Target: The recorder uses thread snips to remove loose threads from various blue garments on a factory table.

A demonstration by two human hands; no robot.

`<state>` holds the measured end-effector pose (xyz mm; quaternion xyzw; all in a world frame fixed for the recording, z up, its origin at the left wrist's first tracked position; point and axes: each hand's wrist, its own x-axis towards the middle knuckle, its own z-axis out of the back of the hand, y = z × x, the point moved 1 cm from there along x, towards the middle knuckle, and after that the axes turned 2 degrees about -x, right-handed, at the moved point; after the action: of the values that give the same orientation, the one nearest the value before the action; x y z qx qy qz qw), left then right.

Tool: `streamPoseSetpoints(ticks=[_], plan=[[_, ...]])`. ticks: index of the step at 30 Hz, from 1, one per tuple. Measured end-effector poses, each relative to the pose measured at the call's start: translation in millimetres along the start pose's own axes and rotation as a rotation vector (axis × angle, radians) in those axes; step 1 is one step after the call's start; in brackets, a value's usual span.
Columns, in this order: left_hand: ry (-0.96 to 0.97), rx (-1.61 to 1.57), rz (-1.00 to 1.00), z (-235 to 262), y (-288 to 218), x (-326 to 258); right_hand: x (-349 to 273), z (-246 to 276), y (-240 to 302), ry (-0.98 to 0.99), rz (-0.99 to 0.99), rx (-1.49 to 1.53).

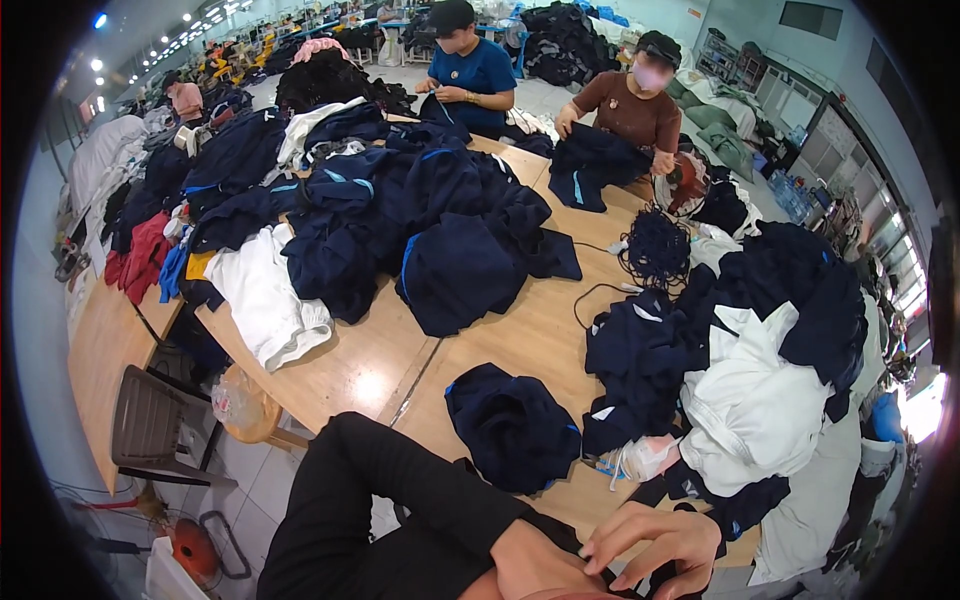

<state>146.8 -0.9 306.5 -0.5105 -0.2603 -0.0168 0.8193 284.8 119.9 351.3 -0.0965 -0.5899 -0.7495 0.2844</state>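
Note:
My left hand [528, 572] sits at the bottom edge at the end of a long black sleeve [400, 500]; only its back and wrist show. My right hand [652, 542] lies just beside it, fingers spread and touching the left hand near the cuff, holding nothing. In front of both hands a crumpled navy garment [512, 426] lies on the wooden table [370, 370]. To the right is a heap of navy and white garments [750, 400].
A big pile of navy clothes [430, 230] covers the table's middle, with a white garment [265, 295] at its left edge. Two people [470, 75] [630, 110] handle clothes on the far side. A tangle of dark cords [655, 245] lies right of centre. A grey chair [150, 425] stands at lower left.

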Motion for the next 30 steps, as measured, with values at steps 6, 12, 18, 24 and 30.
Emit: streamPoseSetpoints(ticks=[6,12,18,24,30], plan=[[-0.084,-0.072,0.046,-0.4,-18.6,-29.9,-40.3,-13.7,-7.6,-0.149,-0.208,-0.242],[-0.188,0.037,0.051,2.4,-40.1,-71.4,-72.5,-11.0,-12.3,-0.398,-0.681,-0.439],[-0.033,-0.001,-0.222,62.8,-58.4,-146.1,-138.5,-0.2,-55.7,-0.517,-0.749,-0.39],[-1.925,0.094,-0.067,-4.0,48.9,-226.3,-184.1,-21.1,-146.1,-0.967,-1.159,-0.322],[-1.827,0.189,0.838,-60.9,123.0,-227.1,-186.4,-40.0,-191.3,-0.86,-1.142,-0.5]])
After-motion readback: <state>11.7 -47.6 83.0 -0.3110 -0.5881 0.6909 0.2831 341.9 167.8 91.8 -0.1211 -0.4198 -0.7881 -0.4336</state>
